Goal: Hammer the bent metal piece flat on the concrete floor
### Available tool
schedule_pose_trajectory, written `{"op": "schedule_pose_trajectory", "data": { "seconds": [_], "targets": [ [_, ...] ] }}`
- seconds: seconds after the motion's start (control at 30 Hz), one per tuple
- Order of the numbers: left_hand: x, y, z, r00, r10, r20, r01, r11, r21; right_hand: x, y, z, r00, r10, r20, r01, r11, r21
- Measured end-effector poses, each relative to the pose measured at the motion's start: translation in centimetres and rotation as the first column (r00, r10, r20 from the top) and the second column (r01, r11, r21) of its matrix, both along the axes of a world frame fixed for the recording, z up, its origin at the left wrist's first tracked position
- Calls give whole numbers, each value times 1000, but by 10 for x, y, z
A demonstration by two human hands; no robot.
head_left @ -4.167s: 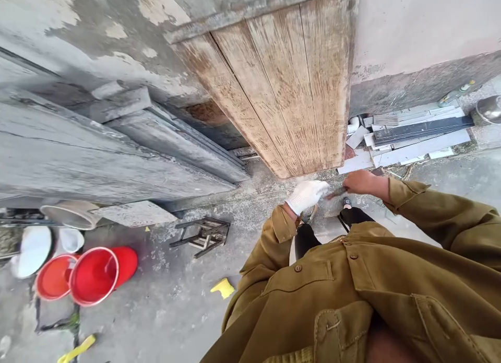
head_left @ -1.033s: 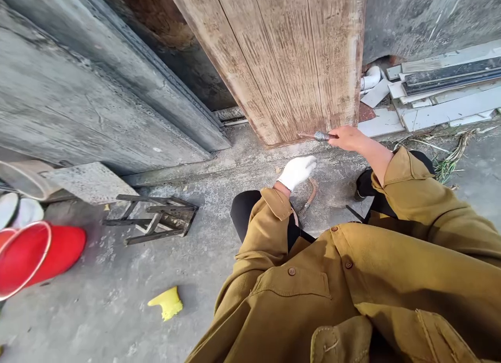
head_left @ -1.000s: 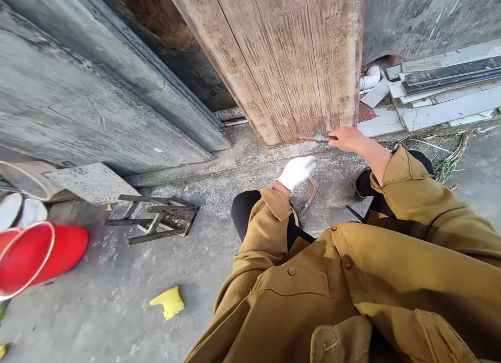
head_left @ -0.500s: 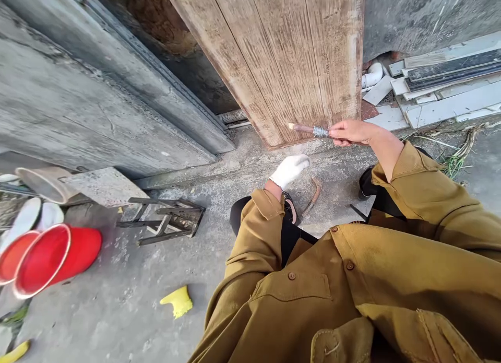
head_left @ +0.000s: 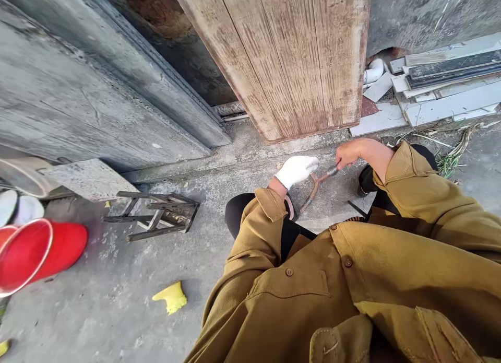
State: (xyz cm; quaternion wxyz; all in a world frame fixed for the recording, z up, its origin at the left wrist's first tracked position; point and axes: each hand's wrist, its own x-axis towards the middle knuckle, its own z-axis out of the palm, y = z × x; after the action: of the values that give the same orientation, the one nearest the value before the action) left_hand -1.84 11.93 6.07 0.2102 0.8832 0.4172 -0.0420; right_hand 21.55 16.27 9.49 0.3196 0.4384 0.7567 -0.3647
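Observation:
My right hand [head_left: 348, 153], bare, is closed around a short wooden stick [head_left: 323, 178] bound with a coil of wire [head_left: 332, 171]. The stick points down and left in front of my knees. A curved brown piece, like a bent stick, [head_left: 309, 200] lies on the concrete below, and the stick's tip overlaps it in view. In a white knitted glove, my left hand [head_left: 296, 171] hovers just left of the stick with its fingers curled together. Whatever those fingers hold, if anything, cannot be made out.
A wooden door panel [head_left: 309, 65] leans against the wall ahead. Tile strips [head_left: 450, 96] are stacked at right. On the left are a small wooden stool [head_left: 156, 217] on its side and a red bucket [head_left: 64, 248]. A yellow scrap [head_left: 172, 297] lies on the concrete floor.
My right hand has lowered slightly, and the stick has tilted from nearly level to pointing down-left. My left hand has moved slightly right. The view has shifted a little.

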Motion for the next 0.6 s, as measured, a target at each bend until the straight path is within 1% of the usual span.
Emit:
{"op": "schedule_pose_trajectory", "data": {
  "seconds": [0.07,0.13,0.17,0.2,0.23,0.27,0.3,0.33,0.37,0.4,0.43,0.47,0.53,0.6],
  "targets": [
    [1,-1,-2,995,-17,102,24,997,-72,-4,-5,-1,996,61,-61,-71,984,-163],
    [-1,0,-3,967,33,251,11,985,-172,-1,-6,6,976,84,-199,-143,942,-305],
    [-2,1,-4,939,94,330,-18,974,-227,4,-5,11,953,53,-298,-164,918,-361],
    [-4,2,-5,900,168,401,-50,956,-288,9,-2,17,907,-41,-418,-124,924,-361],
    [-6,3,-6,853,248,460,-82,933,-352,16,1,23,841,-156,-519,-19,949,-316],
    [-7,4,-6,799,325,506,-108,905,-411,22,5,28,741,-280,-610,151,955,-256],
    [-8,5,-6,747,388,540,-124,879,-461,27,8,32,637,-388,-666,340,917,-209],
    [-8,6,-6,706,430,563,-126,858,-498,32,11,33,550,-460,-697,490,854,-176],
    [-7,7,-6,682,449,577,-117,846,-519,35,14,33,482,-508,-714,608,781,-146],
    [-6,7,-5,675,452,584,-108,843,-527,36,16,32,449,-539,-713,680,724,-118],
    [-4,6,-5,680,446,583,-100,843,-528,37,18,29,451,-552,-701,716,693,-85],
    [-1,5,-4,694,433,575,-89,844,-529,37,19,26,480,-553,-681,731,682,-38],
    [3,3,-4,723,413,553,-75,844,-532,35,20,21,595,-522,-611,710,698,96],
    [5,0,-4,745,396,536,-75,849,-524,34,20,18,729,-459,-508,640,721,265]
  ]
}}
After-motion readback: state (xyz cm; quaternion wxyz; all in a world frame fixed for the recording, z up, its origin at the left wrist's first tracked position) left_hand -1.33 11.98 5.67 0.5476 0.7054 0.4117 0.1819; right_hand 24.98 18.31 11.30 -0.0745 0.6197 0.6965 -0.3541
